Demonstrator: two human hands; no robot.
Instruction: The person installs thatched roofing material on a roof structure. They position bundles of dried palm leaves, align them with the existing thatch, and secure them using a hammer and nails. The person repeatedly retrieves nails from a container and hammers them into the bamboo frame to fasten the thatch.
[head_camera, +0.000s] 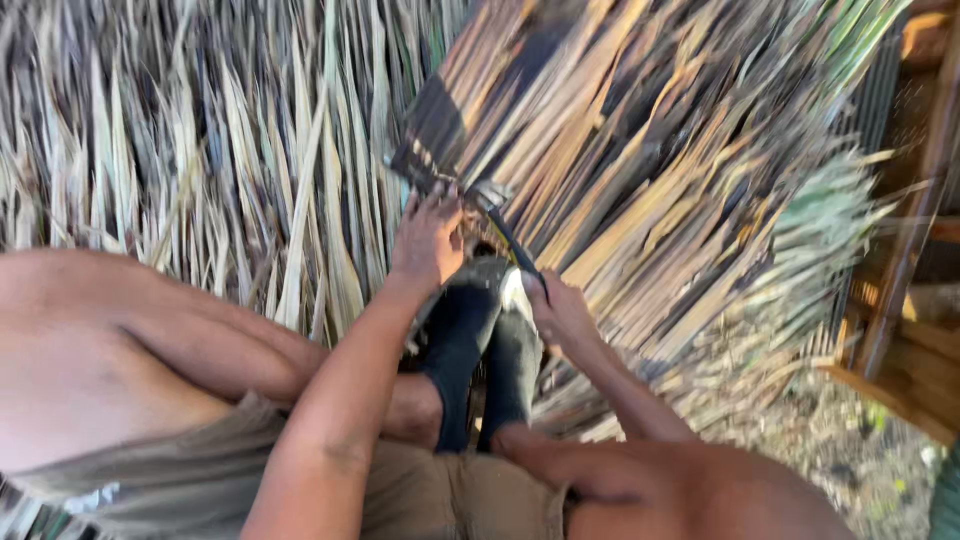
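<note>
Bare arms and knees, khaki shorts, tall black socks on both feet.

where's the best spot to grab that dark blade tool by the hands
Probably by the handle end, low near the right hand, coming from the person's side. The dark blade slants up and away toward the leaf bundle, so its far end is best left alone.

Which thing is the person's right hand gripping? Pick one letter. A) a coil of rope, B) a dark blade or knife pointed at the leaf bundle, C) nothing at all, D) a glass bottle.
B: the right hand is closed round the handle of a dark blade that runs up toward the bundle of dried leaves, while the left hand presses on that bundle's end.
</note>
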